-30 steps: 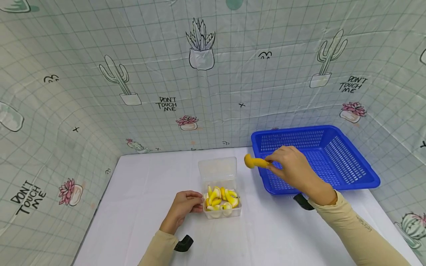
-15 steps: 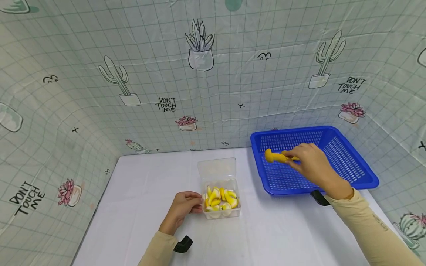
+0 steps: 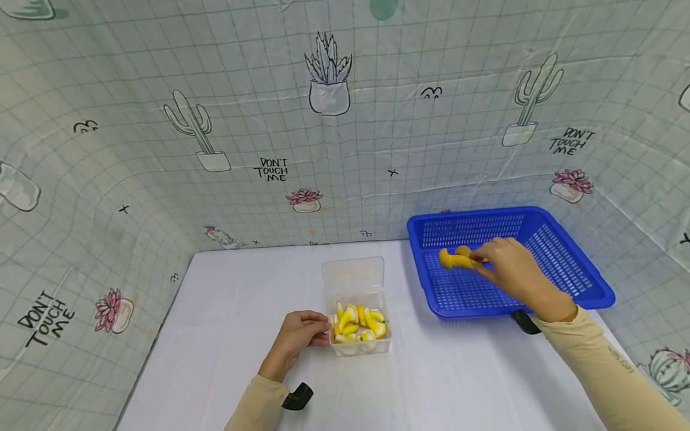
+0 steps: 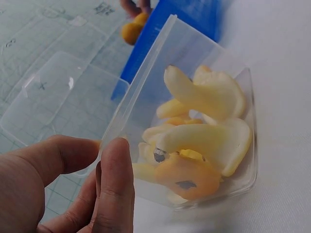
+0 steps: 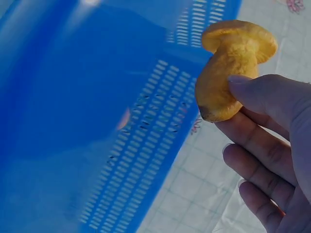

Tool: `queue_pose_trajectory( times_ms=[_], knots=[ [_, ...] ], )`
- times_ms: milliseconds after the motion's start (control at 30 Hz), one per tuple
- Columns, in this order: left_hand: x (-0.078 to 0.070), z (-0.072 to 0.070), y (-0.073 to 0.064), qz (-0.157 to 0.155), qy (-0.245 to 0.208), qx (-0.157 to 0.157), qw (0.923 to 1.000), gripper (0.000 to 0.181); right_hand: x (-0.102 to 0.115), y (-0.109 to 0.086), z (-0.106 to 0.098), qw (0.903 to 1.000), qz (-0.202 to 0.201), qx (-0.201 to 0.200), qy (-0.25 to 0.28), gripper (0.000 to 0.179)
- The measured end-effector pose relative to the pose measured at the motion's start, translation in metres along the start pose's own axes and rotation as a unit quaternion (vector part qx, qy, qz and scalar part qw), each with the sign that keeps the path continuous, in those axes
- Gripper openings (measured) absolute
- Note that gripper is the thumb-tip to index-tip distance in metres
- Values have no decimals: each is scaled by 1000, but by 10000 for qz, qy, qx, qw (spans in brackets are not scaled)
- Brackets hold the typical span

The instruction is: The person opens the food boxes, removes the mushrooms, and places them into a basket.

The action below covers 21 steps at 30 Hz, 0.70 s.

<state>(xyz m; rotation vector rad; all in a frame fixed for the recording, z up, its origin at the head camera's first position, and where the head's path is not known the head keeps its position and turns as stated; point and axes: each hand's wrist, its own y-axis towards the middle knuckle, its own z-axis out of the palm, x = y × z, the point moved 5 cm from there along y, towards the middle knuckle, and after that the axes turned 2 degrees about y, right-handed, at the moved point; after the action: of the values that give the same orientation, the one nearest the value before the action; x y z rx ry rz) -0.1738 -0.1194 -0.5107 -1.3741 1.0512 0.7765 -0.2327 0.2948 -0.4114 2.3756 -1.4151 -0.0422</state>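
My left hand (image 3: 299,335) pinches the left wall of a clear plastic box (image 3: 358,347) between thumb and fingers. The box's lid (image 3: 353,273) is tipped back. Several yellow-and-white curved pieces (image 4: 201,97), some looking like mushrooms with stem and cap, lie inside. Over the blue basket (image 3: 442,308), my right hand (image 3: 512,269) pinches a yellow mushroom (image 5: 228,73) by its stem, cap pointing away from the fingers. A second yellow rounded cap (image 3: 462,250) shows just behind it in the head view; I cannot tell if it is held too.
A white cloth covers the table (image 3: 242,287). The basket, with slotted walls, stands at the back right, a short way from the box. Behind rises a grid-patterned curtain (image 3: 345,149) with cactus drawings, which also hangs along both sides.
My right hand has carried the yellow mushroom rightward, from the basket's left rim to over its inside. The second yellow cap has come into sight. The left hand stays at the box.
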Motion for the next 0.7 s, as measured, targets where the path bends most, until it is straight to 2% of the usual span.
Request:
queue_pose_trajectory(
  times_ms=[300, 533, 700],
  knots=[
    [0, 0, -1, 27, 58, -28, 10000, 22, -13, -6, 8, 9988, 149, 463, 84, 18],
    [0, -1, -1, 14, 20, -15, 10000, 24, -26, -11, 20, 9943, 391, 980, 123, 16],
    [-1, -1, 0, 43, -14, 22, 10000, 26, -31, -13, 24, 9923, 407, 1159, 155, 15]
  ],
)
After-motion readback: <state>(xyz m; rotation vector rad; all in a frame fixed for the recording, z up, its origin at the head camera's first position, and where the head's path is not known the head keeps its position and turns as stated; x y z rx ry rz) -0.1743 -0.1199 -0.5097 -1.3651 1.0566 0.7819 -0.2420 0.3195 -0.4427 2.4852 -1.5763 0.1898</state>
